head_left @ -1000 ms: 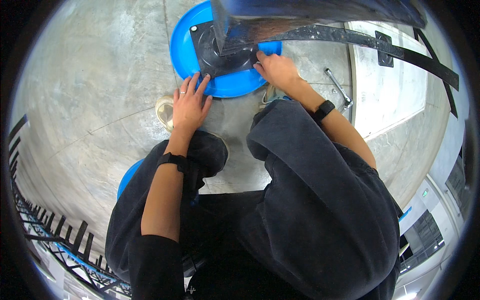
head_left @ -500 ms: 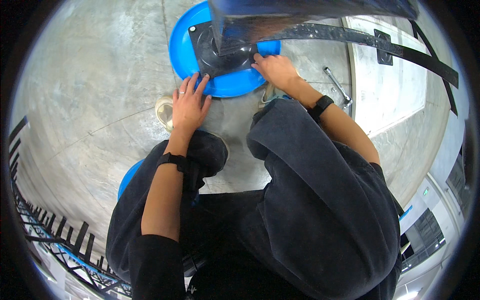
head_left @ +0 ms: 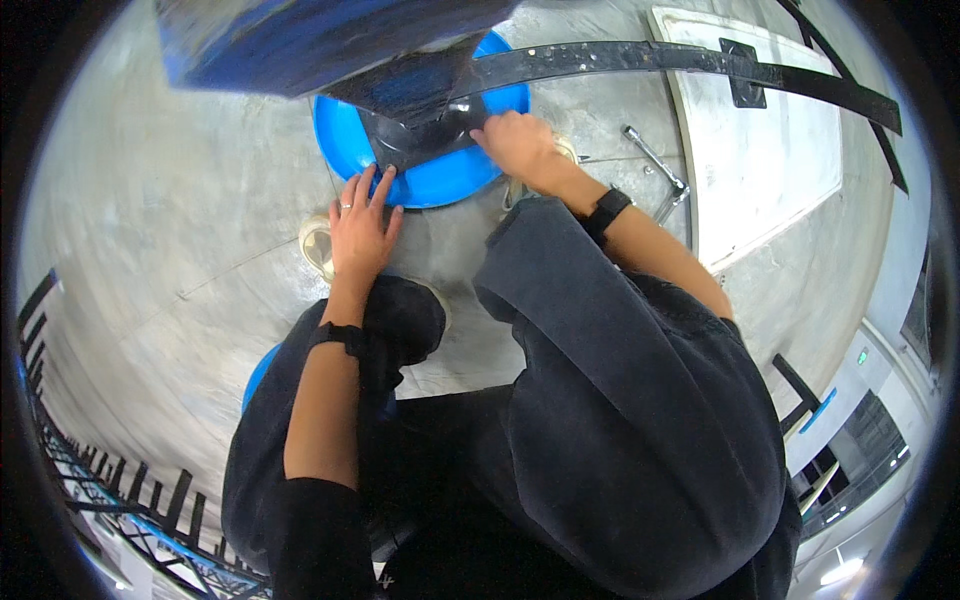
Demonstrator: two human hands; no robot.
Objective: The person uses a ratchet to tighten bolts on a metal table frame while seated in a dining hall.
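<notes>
The left hand (head_left: 360,235) is spread out, with its fingertips at the near edge of the black plate (head_left: 400,152). It is not closed around anything. A tiny pale spot by one fingertip could be a bolt or a nail; I cannot tell. The right hand (head_left: 518,148) has its fingers curled in at the plate's right edge. They look pinched, but the tips are tucked away, so I cannot tell if they hold something small.

The black plate lies on a round blue base (head_left: 430,190), on the floor (head_left: 180,200) just past the person's feet. A big dark blue post (head_left: 330,45) hides the plate's far part.

I think the step in hand is small finger work at the plate's edges. The next move calls for a steady plate, with the left fingers pressing lightly and the right fingers gripping well.

Farther right, a long black strip (head_left: 600,57) reaches out over a white board (head_left: 770,150). Between the base and the board lies a silver wrench (head_left: 655,155), near a tiny metal bit (head_left: 648,170). Neither hand touches the wrench.
</notes>
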